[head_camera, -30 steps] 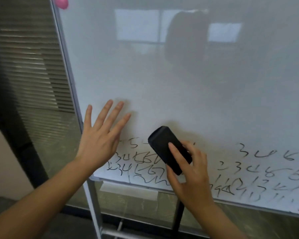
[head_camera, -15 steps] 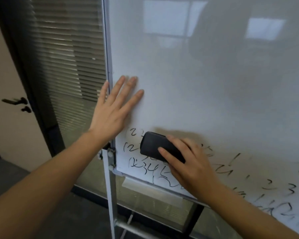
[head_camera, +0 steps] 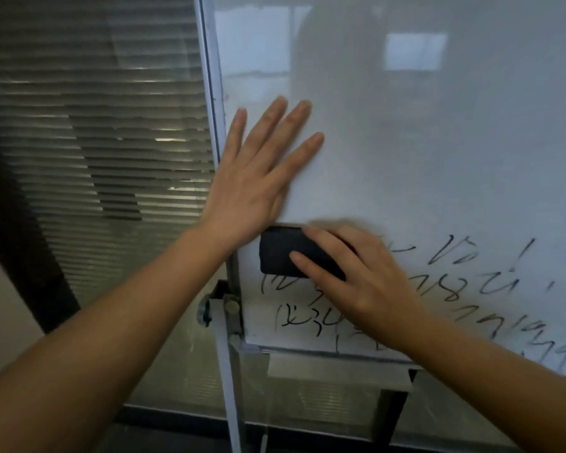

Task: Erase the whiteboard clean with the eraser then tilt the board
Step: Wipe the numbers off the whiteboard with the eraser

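Eraser flat on the whiteboard, low and left of frame centre, right by the board's left edge.

Right hand holds it, fingers laid over the black block and pressing it to the surface, with scribbled marker writing to the right and below. Left hand sits just above, fingers straight and spread, palm flat on the clean part. Stand post runs down at the board's left edge, window blinds fill the frame's left side.
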`<action>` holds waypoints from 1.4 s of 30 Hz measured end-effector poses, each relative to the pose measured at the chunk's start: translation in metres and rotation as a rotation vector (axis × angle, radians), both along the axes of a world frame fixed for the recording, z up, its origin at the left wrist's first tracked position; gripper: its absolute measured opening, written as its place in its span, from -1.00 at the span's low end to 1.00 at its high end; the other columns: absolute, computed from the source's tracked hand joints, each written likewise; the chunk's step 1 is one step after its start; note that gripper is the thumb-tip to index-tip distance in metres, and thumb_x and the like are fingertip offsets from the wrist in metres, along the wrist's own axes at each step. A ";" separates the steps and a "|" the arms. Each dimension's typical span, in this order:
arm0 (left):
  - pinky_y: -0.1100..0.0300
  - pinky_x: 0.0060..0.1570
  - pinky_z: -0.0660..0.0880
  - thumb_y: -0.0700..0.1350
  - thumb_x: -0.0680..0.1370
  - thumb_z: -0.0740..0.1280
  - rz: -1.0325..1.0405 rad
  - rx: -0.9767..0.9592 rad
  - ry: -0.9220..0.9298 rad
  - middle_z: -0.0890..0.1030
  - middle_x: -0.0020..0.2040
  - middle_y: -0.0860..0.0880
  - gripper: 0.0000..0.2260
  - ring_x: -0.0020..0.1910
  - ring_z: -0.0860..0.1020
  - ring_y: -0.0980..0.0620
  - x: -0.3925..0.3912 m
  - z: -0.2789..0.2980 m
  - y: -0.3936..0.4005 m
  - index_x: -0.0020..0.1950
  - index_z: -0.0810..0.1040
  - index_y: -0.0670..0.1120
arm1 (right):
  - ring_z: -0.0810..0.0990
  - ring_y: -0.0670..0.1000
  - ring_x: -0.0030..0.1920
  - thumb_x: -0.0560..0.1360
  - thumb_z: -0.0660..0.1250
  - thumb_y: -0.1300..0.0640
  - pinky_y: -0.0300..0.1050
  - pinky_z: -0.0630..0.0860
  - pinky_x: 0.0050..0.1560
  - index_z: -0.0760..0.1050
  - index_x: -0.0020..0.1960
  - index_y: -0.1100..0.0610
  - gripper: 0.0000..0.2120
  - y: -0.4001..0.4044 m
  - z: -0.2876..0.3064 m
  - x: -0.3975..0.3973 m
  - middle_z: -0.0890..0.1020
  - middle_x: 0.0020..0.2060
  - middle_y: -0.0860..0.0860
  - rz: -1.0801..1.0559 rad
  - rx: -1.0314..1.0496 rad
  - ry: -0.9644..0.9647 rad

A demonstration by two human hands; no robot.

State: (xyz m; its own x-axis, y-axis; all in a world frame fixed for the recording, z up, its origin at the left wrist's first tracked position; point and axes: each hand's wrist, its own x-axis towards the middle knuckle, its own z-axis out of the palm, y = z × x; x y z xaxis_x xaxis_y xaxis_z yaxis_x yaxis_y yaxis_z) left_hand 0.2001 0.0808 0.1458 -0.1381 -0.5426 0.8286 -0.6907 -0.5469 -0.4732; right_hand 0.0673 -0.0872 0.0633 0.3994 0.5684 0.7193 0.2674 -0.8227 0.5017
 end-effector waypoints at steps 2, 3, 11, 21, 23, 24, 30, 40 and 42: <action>-0.31 0.44 0.02 -0.33 0.56 0.26 -0.042 0.002 0.007 0.30 0.49 -0.30 -0.49 0.49 0.20 -0.30 0.001 0.003 0.003 0.50 0.27 -0.13 | 0.45 0.28 0.22 0.51 0.36 0.31 0.20 0.44 0.18 0.46 0.33 0.24 -0.61 -0.007 -0.001 0.004 0.48 0.28 0.32 0.006 -0.045 -0.016; -0.32 0.43 0.03 -0.32 0.58 0.24 -0.046 0.010 0.003 0.30 0.48 -0.31 -0.53 0.48 0.22 -0.31 0.001 0.003 0.004 0.49 0.31 -0.15 | 0.45 0.29 0.23 0.51 0.35 0.31 0.20 0.43 0.18 0.46 0.33 0.24 -0.61 -0.010 -0.003 0.006 0.47 0.27 0.33 0.010 -0.067 -0.021; -0.32 0.43 0.07 -0.14 0.69 0.13 0.033 -0.009 -0.047 0.31 0.48 -0.29 -0.64 0.48 0.24 -0.33 0.005 0.000 0.000 0.50 0.33 -0.12 | 0.42 0.24 0.19 0.51 0.32 0.34 0.15 0.42 0.12 0.56 0.25 0.18 -0.67 0.001 -0.013 0.026 0.52 0.22 0.31 -0.026 0.021 -0.202; -0.30 0.44 0.05 -0.14 0.69 0.13 0.057 -0.103 -0.067 0.33 0.48 -0.27 -0.64 0.47 0.25 -0.30 0.007 -0.006 -0.013 0.49 0.36 -0.13 | 0.49 0.26 0.13 0.49 0.23 0.25 0.18 0.40 0.18 0.53 0.28 0.17 -0.63 0.012 -0.042 0.024 0.53 0.21 0.32 -0.052 -0.133 -0.076; -0.29 0.44 0.05 -0.14 0.69 0.13 0.074 -0.125 -0.063 0.32 0.48 -0.27 -0.63 0.47 0.25 -0.30 0.006 -0.008 -0.016 0.50 0.35 -0.13 | 0.49 0.22 0.11 0.50 0.18 0.24 0.12 0.36 0.16 0.53 0.29 0.14 -0.62 0.009 -0.040 0.023 0.54 0.21 0.28 -0.046 -0.199 -0.054; -0.29 0.44 0.05 -0.14 0.68 0.13 0.082 -0.127 -0.063 0.32 0.48 -0.27 -0.63 0.47 0.25 -0.30 0.006 -0.009 -0.016 0.50 0.34 -0.13 | 0.52 0.21 0.10 0.51 0.17 0.24 0.10 0.40 0.13 0.53 0.29 0.12 -0.62 0.005 -0.036 0.023 0.55 0.20 0.27 -0.044 -0.227 -0.052; -0.27 0.46 0.01 -0.14 0.68 0.12 0.043 -0.126 0.011 0.30 0.50 -0.26 -0.63 0.50 0.22 -0.29 0.004 -0.008 -0.017 0.50 0.34 -0.13 | 0.41 0.21 0.07 0.51 0.27 0.28 0.05 0.31 -0.03 0.55 0.25 0.15 -0.67 -0.013 -0.013 0.026 0.56 0.18 0.30 -0.065 -0.045 -0.206; -0.22 0.48 -0.09 -0.01 0.65 0.08 0.008 -0.127 0.127 0.25 0.51 -0.28 -0.55 0.52 0.15 -0.29 -0.011 -0.007 -0.021 0.50 0.32 -0.15 | 0.50 0.18 0.06 0.52 0.16 0.18 0.05 0.45 -0.02 0.55 0.25 0.09 -0.65 0.026 -0.039 0.035 0.56 0.20 0.25 -0.071 -0.070 -0.132; -0.21 0.49 -0.09 0.01 0.65 0.07 0.051 -0.122 0.078 0.23 0.52 -0.29 -0.54 0.52 0.14 -0.30 -0.008 -0.012 -0.024 0.52 0.26 -0.13 | 0.52 0.17 0.07 0.54 0.13 0.19 0.03 0.42 0.02 0.55 0.26 0.07 -0.64 0.022 -0.042 0.033 0.56 0.21 0.23 -0.054 -0.081 -0.095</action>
State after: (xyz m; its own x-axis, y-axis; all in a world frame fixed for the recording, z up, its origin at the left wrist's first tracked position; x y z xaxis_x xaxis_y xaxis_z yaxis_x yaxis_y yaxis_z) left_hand 0.1917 0.0573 0.1342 -0.0453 -0.4422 0.8957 -0.6928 -0.6321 -0.3472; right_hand 0.1001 -0.0651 0.0211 0.3630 0.6059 0.7079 0.1721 -0.7903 0.5881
